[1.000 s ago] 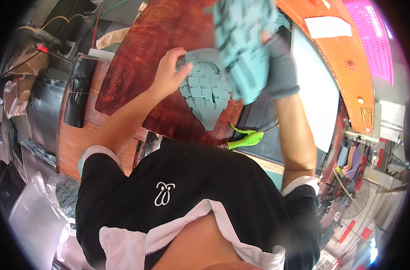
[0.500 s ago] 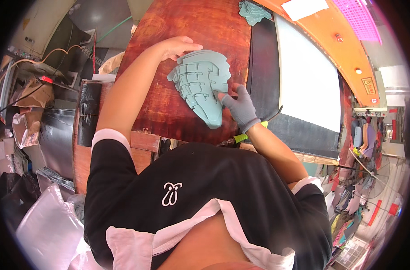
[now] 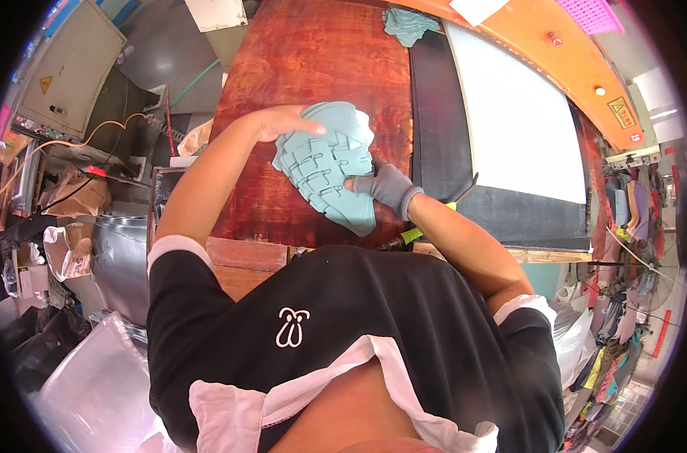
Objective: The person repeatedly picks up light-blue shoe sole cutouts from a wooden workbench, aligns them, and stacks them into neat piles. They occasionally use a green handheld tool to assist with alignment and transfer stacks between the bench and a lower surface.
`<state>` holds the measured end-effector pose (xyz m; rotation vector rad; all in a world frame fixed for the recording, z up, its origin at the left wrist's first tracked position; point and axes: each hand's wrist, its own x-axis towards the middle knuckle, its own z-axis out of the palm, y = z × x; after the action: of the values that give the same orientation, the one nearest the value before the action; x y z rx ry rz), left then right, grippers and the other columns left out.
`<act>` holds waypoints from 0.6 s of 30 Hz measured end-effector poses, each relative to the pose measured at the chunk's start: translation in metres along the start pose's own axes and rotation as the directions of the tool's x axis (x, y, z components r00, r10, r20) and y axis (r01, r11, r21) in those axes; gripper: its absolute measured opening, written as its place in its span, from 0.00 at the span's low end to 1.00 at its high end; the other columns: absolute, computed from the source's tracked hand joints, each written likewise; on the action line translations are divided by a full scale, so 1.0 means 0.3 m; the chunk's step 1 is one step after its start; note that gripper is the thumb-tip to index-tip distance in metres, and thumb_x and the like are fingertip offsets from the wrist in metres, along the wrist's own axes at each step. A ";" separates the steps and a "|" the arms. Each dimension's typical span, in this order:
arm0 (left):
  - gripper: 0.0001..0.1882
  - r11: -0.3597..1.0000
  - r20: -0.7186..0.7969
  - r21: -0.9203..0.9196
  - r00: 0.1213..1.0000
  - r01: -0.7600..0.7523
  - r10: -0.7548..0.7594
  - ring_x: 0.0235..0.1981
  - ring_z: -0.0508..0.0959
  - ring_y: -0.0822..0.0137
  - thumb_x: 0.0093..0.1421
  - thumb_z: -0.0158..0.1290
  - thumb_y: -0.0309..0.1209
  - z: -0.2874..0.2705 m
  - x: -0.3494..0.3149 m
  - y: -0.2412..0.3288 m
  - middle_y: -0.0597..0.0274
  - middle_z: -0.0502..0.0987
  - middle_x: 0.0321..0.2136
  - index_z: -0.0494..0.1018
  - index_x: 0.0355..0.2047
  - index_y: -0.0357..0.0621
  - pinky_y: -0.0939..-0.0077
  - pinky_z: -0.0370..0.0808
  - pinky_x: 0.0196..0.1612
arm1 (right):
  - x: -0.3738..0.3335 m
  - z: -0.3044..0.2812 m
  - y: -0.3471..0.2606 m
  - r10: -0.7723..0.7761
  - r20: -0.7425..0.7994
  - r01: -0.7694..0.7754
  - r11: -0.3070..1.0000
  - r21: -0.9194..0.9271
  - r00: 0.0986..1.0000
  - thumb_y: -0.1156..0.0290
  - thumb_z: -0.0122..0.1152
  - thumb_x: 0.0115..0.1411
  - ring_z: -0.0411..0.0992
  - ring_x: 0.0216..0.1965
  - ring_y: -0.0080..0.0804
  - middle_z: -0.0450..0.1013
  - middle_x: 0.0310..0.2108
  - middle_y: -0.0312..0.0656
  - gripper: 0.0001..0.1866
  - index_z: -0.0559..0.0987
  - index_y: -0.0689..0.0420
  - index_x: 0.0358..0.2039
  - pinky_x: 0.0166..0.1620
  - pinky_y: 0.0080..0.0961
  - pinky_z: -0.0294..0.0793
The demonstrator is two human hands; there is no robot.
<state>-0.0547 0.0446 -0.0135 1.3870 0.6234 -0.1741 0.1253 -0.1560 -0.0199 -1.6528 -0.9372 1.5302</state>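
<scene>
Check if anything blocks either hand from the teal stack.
Nothing visible does: the left hand touches the teal stack at its upper left edge, the gloved right hand at its right edge. The green tool lies on the near side, not between.

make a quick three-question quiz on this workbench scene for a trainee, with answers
1. True or false: the right hand wears a grey fingerless glove.
2. Which thing do the right hand and the bare left hand both touch?
a) pink perforated panel
b) pale teal stack of flat cut pieces
c) white paper on the orange machine
3. Fill in: seen in this view, the large flat white sheet lies to the ____ of the glossy red-brown wooden tabletop.

Key: 1 true; 2 b; 3 right.
</scene>
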 end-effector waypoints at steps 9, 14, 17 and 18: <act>0.41 0.942 -0.252 -0.192 0.941 -0.277 0.225 0.55 0.67 0.62 0.43 0.63 0.33 0.077 -0.123 -0.132 0.55 0.69 0.52 0.60 0.58 0.40 0.66 0.61 0.59 | 0.030 0.039 0.028 -0.049 0.000 0.048 0.987 -0.154 0.999 0.57 0.76 0.37 0.69 0.49 0.38 0.69 0.44 0.52 0.43 0.65 0.68 0.48 0.51 0.33 0.70; 0.37 0.919 -0.427 -0.064 0.843 -0.390 0.328 0.52 0.67 0.65 0.41 0.66 0.32 0.135 -0.213 -0.152 0.56 0.68 0.50 0.64 0.52 0.39 0.69 0.65 0.55 | -0.040 0.028 -0.050 -0.411 -0.004 0.359 0.801 -0.478 0.912 0.62 0.77 0.37 0.70 0.41 0.38 0.70 0.40 0.48 0.40 0.64 0.63 0.47 0.44 0.32 0.71; 0.44 0.709 -0.394 0.297 0.594 -0.639 0.701 0.54 0.65 0.63 0.38 0.68 0.32 0.206 -0.265 -0.180 0.55 0.62 0.54 0.60 0.55 0.39 0.65 0.62 0.57 | -0.101 -0.026 -0.104 -0.790 0.136 0.571 0.301 -0.764 0.598 0.65 0.75 0.33 0.67 0.41 0.51 0.68 0.39 0.49 0.41 0.65 0.59 0.49 0.45 0.38 0.69; 0.44 0.606 -0.345 0.396 0.500 -0.689 0.794 0.56 0.63 0.64 0.40 0.66 0.28 0.228 -0.261 -0.190 0.55 0.59 0.56 0.57 0.58 0.40 0.68 0.61 0.59 | -0.101 -0.036 -0.112 -0.772 0.160 0.540 0.266 -0.799 0.616 0.66 0.75 0.34 0.67 0.42 0.49 0.68 0.41 0.49 0.41 0.65 0.60 0.49 0.46 0.37 0.69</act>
<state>-0.1251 -0.0507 -0.0193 1.8146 0.3504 0.8946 0.1327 -0.1654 0.0252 -1.5429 -2.0386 0.2038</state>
